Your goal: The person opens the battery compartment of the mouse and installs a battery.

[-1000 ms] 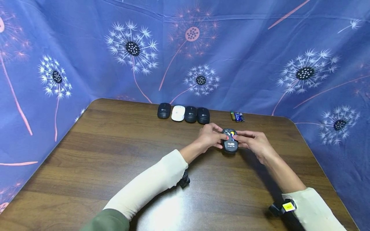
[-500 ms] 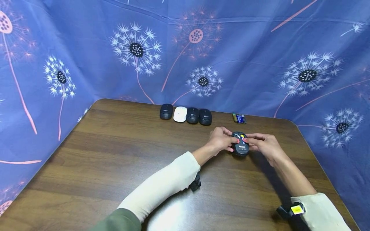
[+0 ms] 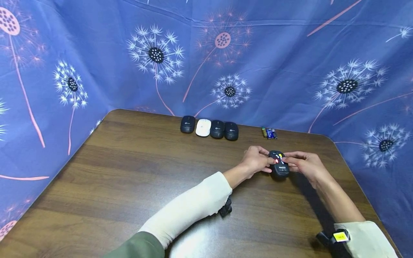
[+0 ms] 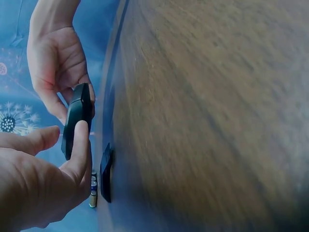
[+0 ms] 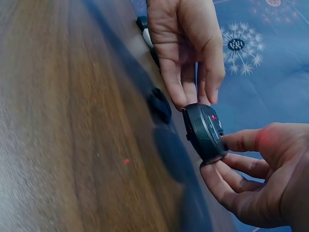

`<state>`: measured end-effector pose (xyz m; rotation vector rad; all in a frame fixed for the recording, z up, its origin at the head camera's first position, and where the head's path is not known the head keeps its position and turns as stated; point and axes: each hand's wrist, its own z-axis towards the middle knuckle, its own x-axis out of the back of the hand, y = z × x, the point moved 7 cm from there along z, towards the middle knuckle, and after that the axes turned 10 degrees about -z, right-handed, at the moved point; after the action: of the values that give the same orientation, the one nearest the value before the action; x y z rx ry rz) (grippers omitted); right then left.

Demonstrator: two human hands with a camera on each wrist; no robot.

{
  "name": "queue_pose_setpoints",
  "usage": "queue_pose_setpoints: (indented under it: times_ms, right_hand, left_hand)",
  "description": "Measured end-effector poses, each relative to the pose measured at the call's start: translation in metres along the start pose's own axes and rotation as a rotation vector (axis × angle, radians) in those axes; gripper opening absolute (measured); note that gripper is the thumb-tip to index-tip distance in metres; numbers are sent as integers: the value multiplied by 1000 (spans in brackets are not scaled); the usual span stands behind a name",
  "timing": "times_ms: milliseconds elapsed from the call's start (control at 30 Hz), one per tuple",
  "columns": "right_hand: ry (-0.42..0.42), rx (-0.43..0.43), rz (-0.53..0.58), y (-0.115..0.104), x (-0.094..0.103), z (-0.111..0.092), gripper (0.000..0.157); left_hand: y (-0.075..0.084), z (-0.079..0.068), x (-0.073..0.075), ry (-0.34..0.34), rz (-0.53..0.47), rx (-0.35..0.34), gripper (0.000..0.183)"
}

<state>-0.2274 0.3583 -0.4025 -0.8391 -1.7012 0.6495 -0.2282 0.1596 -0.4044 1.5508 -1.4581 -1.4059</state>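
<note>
A black computer mouse (image 3: pixel 280 170) is held underside up above the table, its battery slot uncovered. A yellow and blue battery (image 3: pixel 280 155) shows in the slot. My left hand (image 3: pixel 256 160) grips the mouse's left side, thumb on the underside. From the right, my right hand (image 3: pixel 304 164) pinches the opposite side, its thumb at the slot. A red light (image 5: pixel 214 117) glows on the underside in the right wrist view. Below the mouse, a thin black curved piece (image 4: pixel 105 174) lies on the table in the left wrist view; the hands hide it from the head view.
Along the back edge of the wooden table (image 3: pixel 155 172) stand a black mouse (image 3: pixel 188 124), a white mouse (image 3: pixel 203 127) and two more black mice, side by side. Several small batteries (image 3: pixel 269 133) lie to their right. A blue dandelion-print cloth (image 3: pixel 274 53) hangs behind.
Both hands have moved right and slightly nearer with the mouse between them, keeping their grip. The view has also shifted a little.
</note>
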Motion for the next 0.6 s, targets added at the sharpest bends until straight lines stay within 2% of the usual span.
queue_pose_setpoints:
  times_ms: [100, 267, 600]
  right_hand:
    - [13, 5, -18, 4, 4, 1, 52]
    - [36, -3, -75, 11, 12, 1, 57]
    - [79, -3, -141, 22, 26, 2, 59]
  left_hand:
    - [-3, 0, -6, -34, -32, 7, 26]
    - [-9, 0, -14, -76, -81, 28, 26]
    - [-17, 0, -28, -46, -56, 73, 31]
